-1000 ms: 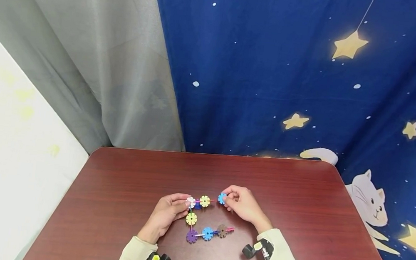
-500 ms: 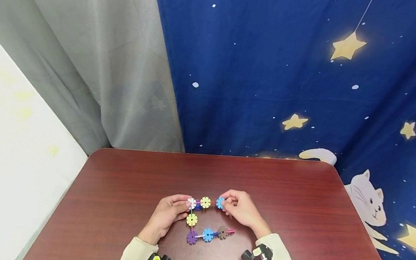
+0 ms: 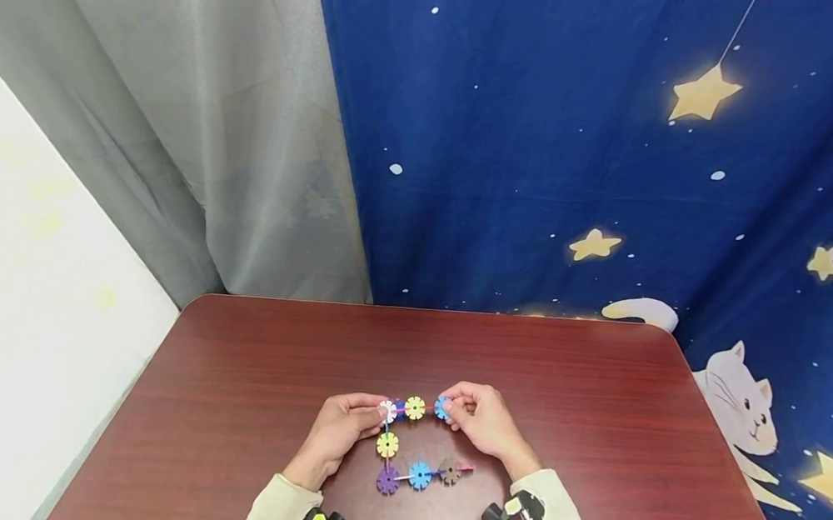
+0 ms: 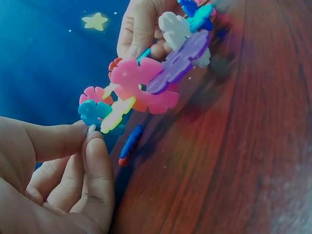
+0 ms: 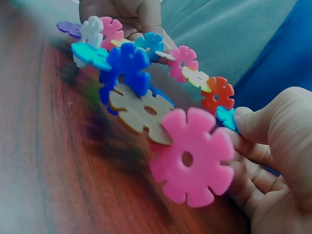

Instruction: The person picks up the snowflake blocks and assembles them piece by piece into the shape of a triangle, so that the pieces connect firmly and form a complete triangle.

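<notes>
A C-shaped chain of slotted, flower-shaped plastic snowflake discs is held over the table. My left hand (image 3: 340, 433) pinches the white disc (image 3: 388, 412) at its upper left corner between thumb and forefinger. My right hand (image 3: 482, 419) pinches a light blue disc (image 5: 226, 118), which meets the red disc (image 5: 218, 95) at the chain's upper end; how deep the slots interlock is hidden by my fingers. Along the chain are yellow discs (image 3: 414, 408), a purple disc (image 3: 388, 481), another light blue disc (image 3: 420, 475), a brown disc (image 3: 450, 471) and, at the lower free end, a pink disc (image 5: 192, 158).
A dark blue piece (image 4: 130, 145) with a red one at its end appears to lie on the dark red-brown wooden table (image 3: 586, 377) near my left hand. Behind the table hang a grey curtain (image 3: 272, 196) and a blue star-patterned curtain (image 3: 500, 176).
My right hand has come left and down, bringing the light blue disc from apart to against the red disc. My left hand still pinches the white disc and has shifted slightly right.
</notes>
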Demonstrator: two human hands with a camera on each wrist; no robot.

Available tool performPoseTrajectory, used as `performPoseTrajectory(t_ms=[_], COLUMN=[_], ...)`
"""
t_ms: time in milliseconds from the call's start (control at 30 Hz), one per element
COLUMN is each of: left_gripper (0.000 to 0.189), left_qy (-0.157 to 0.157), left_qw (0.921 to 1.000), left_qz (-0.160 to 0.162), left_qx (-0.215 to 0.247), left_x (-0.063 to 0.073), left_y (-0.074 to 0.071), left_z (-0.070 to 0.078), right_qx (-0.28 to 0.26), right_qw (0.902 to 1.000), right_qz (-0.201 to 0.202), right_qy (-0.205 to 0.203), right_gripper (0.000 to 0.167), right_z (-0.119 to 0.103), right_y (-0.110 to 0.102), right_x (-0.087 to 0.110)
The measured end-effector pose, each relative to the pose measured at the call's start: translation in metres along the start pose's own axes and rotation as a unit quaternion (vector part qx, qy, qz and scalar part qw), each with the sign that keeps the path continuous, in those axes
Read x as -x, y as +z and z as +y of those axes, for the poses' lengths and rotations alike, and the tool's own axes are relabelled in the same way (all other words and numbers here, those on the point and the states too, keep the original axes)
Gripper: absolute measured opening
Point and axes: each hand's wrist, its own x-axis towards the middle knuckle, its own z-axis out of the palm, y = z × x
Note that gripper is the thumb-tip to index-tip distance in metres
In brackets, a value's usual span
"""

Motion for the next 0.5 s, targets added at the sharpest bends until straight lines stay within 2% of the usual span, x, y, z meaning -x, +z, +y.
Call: performPoseTrajectory(t_ms=[333, 500], left_gripper=[0.026, 0.025], left_qy=[0.008, 0.016], left_qw=[0.9995, 0.9989], left_qz=[0.022, 0.022], left_qx=[-0.023, -0.038], left_x=[0.0039, 0.0040], left_y=[0.0017, 0.0030], left_z=[-0.0004, 0.0002], right_qx=[-0.005, 0.010], right_qw=[0.9997, 0.9997], right_qz=[-0.020, -0.020], right_qy=[-0.011, -0.013], right_gripper=[0.004, 0.004], right_z=[-0.0023, -0.0070], right_y=[0.0026, 0.0021], right_x=[-0.0018, -0.0015])
